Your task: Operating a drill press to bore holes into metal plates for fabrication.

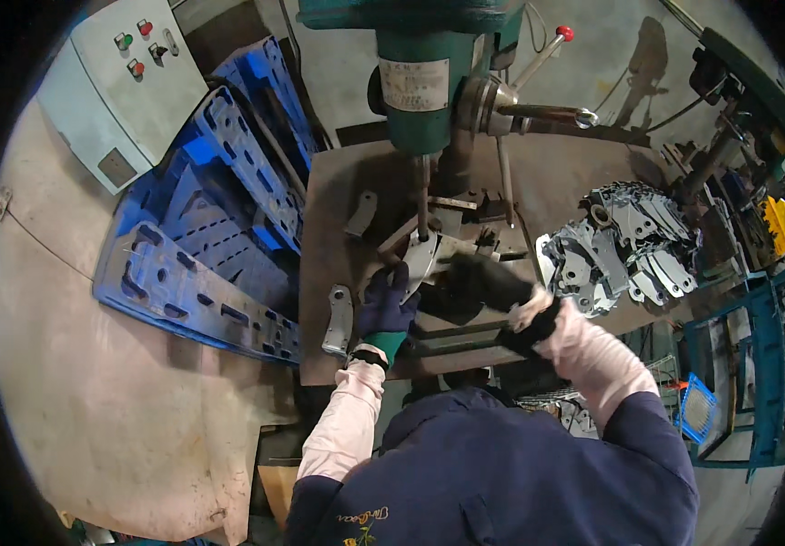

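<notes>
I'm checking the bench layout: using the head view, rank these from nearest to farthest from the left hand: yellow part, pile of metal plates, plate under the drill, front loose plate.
From the left hand:
1. Plate under the drill: just ahead
2. Front loose plate: to its left
3. Pile of metal plates: to the right
4. Yellow part: far right, past the pile

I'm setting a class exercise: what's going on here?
A person in a dark blue top is at a green drill press. The gloved left grip is on the near end of a silvery plate below the spindle. The gloved right grip is blurred, right of that plate; whether it holds anything is unclear. Metal plates are piled on the right of the table; two single plates lie left.
</notes>
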Motion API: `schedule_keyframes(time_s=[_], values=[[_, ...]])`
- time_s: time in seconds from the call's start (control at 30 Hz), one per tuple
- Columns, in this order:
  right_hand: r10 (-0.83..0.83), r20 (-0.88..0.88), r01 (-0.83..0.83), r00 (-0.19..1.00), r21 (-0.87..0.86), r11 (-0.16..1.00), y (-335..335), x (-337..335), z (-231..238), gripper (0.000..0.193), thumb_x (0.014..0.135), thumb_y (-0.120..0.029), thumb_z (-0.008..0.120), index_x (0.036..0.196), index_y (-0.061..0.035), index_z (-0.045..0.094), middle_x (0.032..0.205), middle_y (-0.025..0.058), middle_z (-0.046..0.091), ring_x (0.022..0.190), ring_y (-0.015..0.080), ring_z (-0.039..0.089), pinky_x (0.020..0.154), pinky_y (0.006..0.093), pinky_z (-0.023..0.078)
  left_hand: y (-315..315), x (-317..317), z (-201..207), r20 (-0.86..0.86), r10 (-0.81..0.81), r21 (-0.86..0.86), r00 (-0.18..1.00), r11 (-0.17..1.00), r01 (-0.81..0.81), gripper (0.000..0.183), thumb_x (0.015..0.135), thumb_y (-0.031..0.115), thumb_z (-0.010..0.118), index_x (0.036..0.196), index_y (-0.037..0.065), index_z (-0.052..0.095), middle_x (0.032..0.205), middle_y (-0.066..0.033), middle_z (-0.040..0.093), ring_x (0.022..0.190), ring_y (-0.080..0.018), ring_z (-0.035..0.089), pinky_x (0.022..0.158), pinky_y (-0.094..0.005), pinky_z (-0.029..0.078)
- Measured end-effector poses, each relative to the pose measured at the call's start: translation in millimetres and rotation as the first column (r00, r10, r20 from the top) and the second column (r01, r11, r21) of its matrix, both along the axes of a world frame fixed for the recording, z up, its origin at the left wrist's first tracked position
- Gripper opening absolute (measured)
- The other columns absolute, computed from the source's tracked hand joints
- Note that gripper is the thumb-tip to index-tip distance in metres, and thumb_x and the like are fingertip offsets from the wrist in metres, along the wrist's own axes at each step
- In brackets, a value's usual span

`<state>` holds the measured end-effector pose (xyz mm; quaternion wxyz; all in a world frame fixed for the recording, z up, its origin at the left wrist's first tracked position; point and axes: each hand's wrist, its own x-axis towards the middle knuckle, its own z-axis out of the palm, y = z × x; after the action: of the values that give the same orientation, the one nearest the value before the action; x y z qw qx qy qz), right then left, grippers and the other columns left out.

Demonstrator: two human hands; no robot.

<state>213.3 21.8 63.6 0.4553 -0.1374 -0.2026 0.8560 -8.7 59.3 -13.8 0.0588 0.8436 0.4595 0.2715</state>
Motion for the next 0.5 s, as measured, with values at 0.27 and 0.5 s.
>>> schedule_keyframes(time_s=[0.27, 0.5], values=[[-0.450, 0.133, 0.372, 0.883, 0.388, 0.843, -3.8, 36.7, 212.5, 0.044, 0.096, -0.037, 0.050, 0.128, -0.0057, 0.050, 0.098, 0.0099, 0.066, 0.086, 0.0230, 0.064, 0.085, 0.0352, 0.051, 6.6, -2.8, 9.1, 0.008, -0.080, -0.095, 0.997, 0.992, 0.081, 0.069, 0.082, 0.037, 0.066, 0.142, 0.022, 0.037, 0.132, -0.0209, 0.046, 0.117, -0.0392, 0.048, 0.095, -0.0453, 0.043], [-0.623, 0.442, 0.301, 0.645, 0.603, 0.739, 14.9, 39.3, 225.8, 0.034, 0.089, -0.004, 0.057, 0.121, 0.0006, 0.051, 0.104, 0.0113, 0.062, 0.090, 0.0167, 0.061, 0.084, 0.0276, 0.051, 5.5, 1.8, 12.4, 0.087, -0.067, -0.090, 0.994, 0.993, 0.075, 0.066, 0.082, 0.040, 0.065, 0.139, 0.019, 0.041, 0.129, -0.0224, 0.048, 0.113, -0.0415, 0.051, 0.093, -0.0465, 0.044]])
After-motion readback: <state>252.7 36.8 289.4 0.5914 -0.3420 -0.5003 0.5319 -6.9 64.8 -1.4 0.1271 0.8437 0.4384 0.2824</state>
